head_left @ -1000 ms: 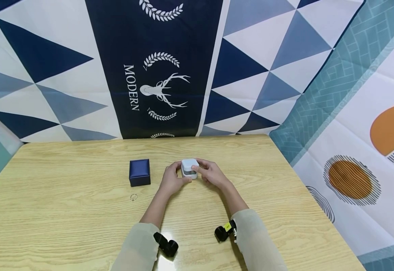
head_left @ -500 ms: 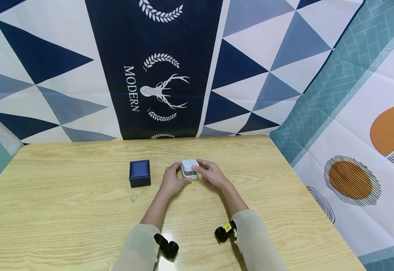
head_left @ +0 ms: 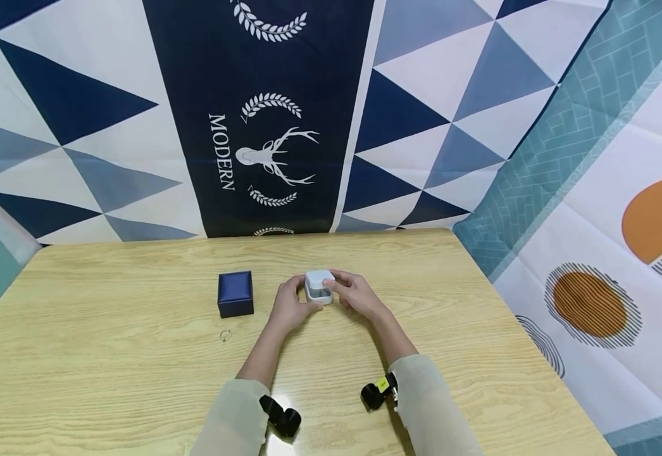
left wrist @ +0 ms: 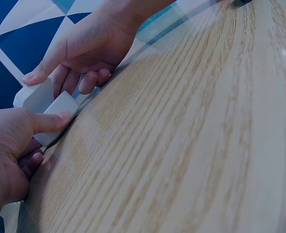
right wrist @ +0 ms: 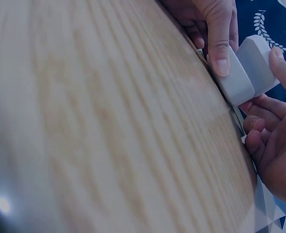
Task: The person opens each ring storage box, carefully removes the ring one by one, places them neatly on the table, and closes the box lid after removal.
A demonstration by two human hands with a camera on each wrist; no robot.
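Note:
Between both hands, toward the back of the table, is a small white box [head_left: 319, 276] with its lid partly raised. My left hand [head_left: 290, 306] grips the base, and its thumb lies along the front wall of that base [left wrist: 60, 104] in the left wrist view. The right hand [head_left: 357, 295] pinches the lid [right wrist: 260, 65], thumb in front, its other fingers partly hidden behind. Lid and base meet at an angle on one side. The box's inside shows only as a grey strip in the head view.
A closed dark blue box [head_left: 235, 294] stands left of the hands. In front of it lies a thin ring [head_left: 225, 335]. The wooden table [head_left: 109, 354] ends at a patterned cloth wall [head_left: 274, 126] behind.
The white box's lid has tilted further up, and the gap between lid and base has widened. Both hands keep nearly the same place; the blue box and ring stay put.

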